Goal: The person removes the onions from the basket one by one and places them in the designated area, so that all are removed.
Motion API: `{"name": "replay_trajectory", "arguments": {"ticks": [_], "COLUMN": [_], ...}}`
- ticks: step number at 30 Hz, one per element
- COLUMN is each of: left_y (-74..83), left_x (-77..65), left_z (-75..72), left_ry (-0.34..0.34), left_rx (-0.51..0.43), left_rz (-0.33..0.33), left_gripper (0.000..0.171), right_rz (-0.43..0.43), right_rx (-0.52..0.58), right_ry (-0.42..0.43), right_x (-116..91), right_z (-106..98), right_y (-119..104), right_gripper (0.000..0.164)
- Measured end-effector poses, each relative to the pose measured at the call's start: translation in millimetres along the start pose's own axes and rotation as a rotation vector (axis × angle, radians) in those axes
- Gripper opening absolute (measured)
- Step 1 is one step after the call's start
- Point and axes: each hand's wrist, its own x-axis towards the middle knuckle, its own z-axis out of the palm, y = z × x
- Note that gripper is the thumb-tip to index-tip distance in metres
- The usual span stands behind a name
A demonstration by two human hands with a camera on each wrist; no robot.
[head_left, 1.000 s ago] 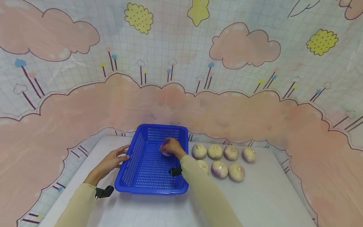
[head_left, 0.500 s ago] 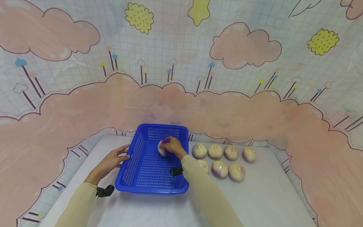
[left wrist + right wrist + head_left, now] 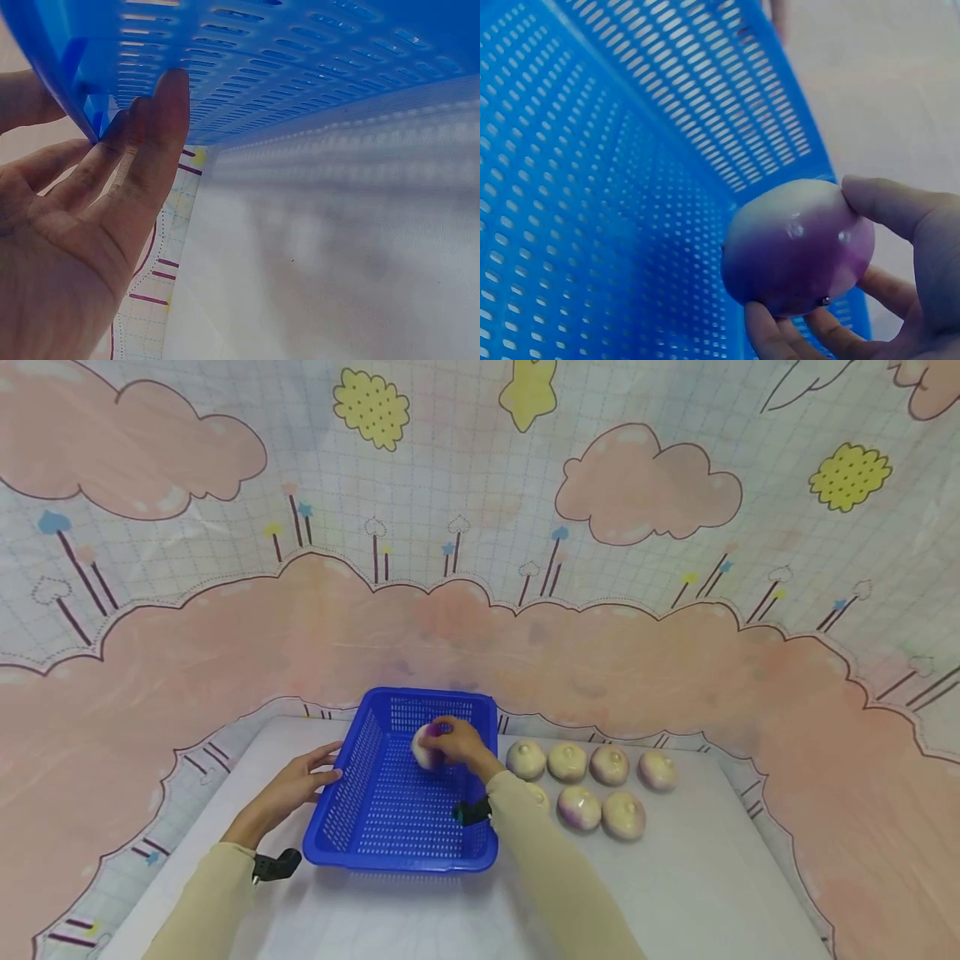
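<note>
A blue plastic basket (image 3: pixel 401 862) with slotted walls stands on the white table. My left hand (image 3: pixel 295 787) holds its left wall, the thumb over the rim and the fingers against the outside; the left wrist view shows these fingers (image 3: pixel 172 105) touching the slotted wall. Inside the basket, toward its far end, my right hand (image 3: pixel 459 743) grips a glossy white-and-purple turnip (image 3: pixel 799 247). Thumb and fingers lie on opposite sides of it. In the head view the hand covers part of this turnip (image 3: pixel 423 748). Whether it touches the basket floor, I cannot tell.
Several more turnips (image 3: pixel 567 762) lie in two rows right of the basket; the right sleeve (image 3: pixel 555 860) partly hides one (image 3: pixel 538 797). A patterned cloth (image 3: pixel 600 660) rises behind the white table (image 3: pixel 697 868).
My right hand has shifted the turnip a little left within the basket and turned it, so more of its pale side shows. The left hand and the basket stay put.
</note>
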Motion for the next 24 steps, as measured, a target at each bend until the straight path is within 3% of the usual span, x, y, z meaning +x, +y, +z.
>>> {"name": "replay_trajectory", "arguments": {"ticks": [10, 24], "left_y": [-1.4, -3.1], "left_x": [1.6, 1.6], "left_z": [-2.0, -1.3], "left_ry": [-0.003, 0.000], "left_rx": [-0.017, -0.018], "left_rz": [0.026, -0.002], "left_gripper": [0.067, 0.067], "right_rz": [-0.033, -0.151], "right_rx": [0.112, 0.190], "right_ry": [-0.038, -0.045], "right_x": [-15.7, -41.8], "right_z": [-19.4, -37.8], "right_y": [-10.0, -16.1], "right_gripper": [0.053, 0.063]}}
